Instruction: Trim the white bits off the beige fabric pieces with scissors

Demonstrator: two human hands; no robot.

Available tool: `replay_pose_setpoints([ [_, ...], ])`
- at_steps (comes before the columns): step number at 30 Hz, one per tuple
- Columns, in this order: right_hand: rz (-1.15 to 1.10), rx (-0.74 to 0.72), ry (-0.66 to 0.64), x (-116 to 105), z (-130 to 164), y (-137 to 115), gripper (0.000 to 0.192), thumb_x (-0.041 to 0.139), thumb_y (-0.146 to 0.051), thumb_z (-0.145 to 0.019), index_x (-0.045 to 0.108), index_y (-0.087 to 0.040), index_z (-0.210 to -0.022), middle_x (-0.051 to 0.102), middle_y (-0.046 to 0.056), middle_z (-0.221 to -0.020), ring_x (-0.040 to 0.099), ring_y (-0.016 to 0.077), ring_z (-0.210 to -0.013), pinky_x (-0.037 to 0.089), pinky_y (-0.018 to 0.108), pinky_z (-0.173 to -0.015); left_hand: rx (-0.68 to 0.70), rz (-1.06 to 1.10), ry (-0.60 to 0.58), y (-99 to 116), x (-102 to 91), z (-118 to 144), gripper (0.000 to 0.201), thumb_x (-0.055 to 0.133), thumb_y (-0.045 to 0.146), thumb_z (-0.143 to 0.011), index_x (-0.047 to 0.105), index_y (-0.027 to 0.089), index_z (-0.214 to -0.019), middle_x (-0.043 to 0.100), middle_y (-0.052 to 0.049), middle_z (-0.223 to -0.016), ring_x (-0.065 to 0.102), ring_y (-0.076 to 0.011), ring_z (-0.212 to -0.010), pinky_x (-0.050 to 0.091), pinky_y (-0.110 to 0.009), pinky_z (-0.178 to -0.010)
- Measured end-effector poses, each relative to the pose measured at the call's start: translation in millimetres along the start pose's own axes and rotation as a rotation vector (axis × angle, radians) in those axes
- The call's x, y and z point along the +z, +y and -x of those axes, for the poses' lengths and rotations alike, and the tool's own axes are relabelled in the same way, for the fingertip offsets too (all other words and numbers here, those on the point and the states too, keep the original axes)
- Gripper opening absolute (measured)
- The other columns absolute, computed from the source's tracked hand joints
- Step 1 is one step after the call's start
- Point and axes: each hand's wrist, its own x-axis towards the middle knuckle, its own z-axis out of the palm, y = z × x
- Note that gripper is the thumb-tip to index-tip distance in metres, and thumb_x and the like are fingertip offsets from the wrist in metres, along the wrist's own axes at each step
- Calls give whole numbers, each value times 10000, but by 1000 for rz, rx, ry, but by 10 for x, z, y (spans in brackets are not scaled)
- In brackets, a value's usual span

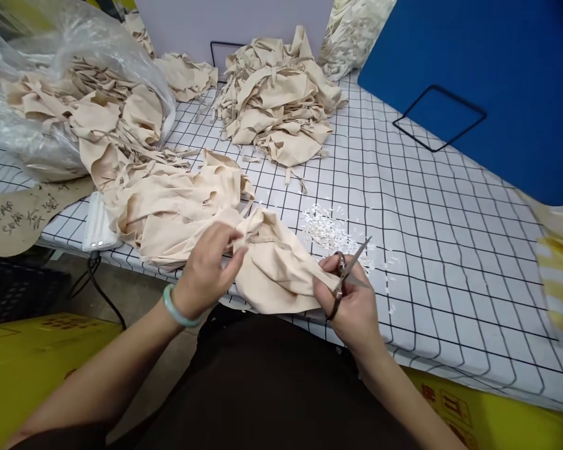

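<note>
My right hand (356,306) has scissors (341,281) in its grip, their parted blades pointing up and right. The same fingers pinch the right corner of a beige cloth piece (279,269). At that piece's left edge is my left hand (211,265), wearing a pale green bangle, its thumb and forefinger curved and apart. Both fingertips touch or nearly touch the cloth; I cannot tell which. Just left lies a heap of similar beige pieces (178,206) at the table's front edge.
White clippings (328,228) are scattered on the checked tablecloth (431,250). A pile of beige pieces (281,94) stands at the back. A clear plastic bag (164,87) spills more pieces. A white power strip (98,225) sits by the edge. A blue board (497,75) stands right.
</note>
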Motion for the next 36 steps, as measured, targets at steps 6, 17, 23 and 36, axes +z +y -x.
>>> replay_pose_setpoints([
  [6,35,42,1,38,-31,27,267,708,-233,-735,492,-237,-891,537,-15,-870,478,103,-621,394,230,-534,-270,-133,-746,-83,-28,781,290,584,456,-908,636,193,-796,690,-63,-814,642,-234,-766,502,-333,-717],
  [17,133,-55,-221,170,-168,-211,320,689,-232,-767,483,-265,-1009,559,48,-1150,577,197,-970,506,324,-788,-641,774,-593,87,299,924,348,520,459,-949,659,144,-900,666,-59,-841,600,-171,-771,505,-293,-726],
  [23,157,-271,-472,276,24,-94,414,768,-229,-749,488,-266,-1052,548,90,-1287,517,276,-1245,456,427,-1013,-754,1137,-601,263,-179,603,326,574,430,-911,689,125,-907,592,-41,-761,461,-99,-601,329,-223,-532],
  [36,-162,12,-551,546,-633,-618,253,751,-272,-677,525,-210,-773,515,-55,-681,460,95,-592,419,241,-571,-196,366,-420,217,-376,321,253,460,334,-996,629,174,-896,532,7,-720,477,-129,-664,397,-253,-645],
])
